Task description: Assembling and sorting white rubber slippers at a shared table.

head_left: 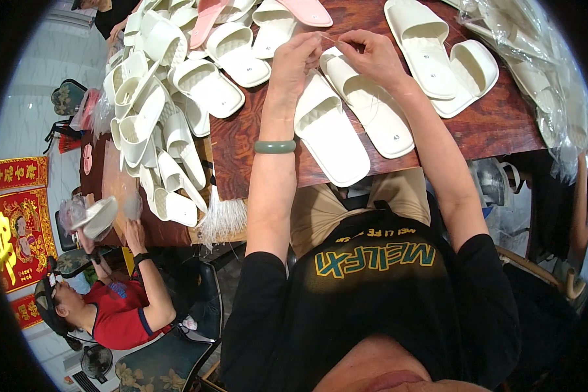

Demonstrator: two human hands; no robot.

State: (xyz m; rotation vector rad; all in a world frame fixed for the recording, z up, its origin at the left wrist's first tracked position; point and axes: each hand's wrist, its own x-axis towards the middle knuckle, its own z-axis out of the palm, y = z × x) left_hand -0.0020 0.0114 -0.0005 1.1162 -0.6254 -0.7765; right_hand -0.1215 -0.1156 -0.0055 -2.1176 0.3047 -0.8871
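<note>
At the top centre of the frame, the person's left hand (297, 60) and right hand (374, 59) are close together, thumb and fingers pinched on a thin translucent strand (330, 39) that spans the short gap between them; how firmly each grips cannot be told. A smooth grey-green bangle (275, 147) circles the left wrist. Below the hands, near the middle of the frame, two off-white moulded slippers (338, 147) lie side by side on a reddish-brown wood-grained table (242, 166), toes toward the hands, the left one reaching over the near edge; fine thread shows across the right one. To the upper right, another pair of off-white slippers (431, 72) lies overlapped, and beyond it, at the frame's right side, more slippers rest under crinkled clear plastic wrap (565, 121). At the upper left, a large heap of off-white slippers (160, 124) spreads over the table, with pink slippers (206, 23) at the top. A bundle of fine white threads (221, 219) hangs at the table's edge, left of centre. At the lower left, a co-worker in a red short-sleeved shirt (119, 317) holds up an off-white slipper (101, 217) beside clear plastic.
</note>
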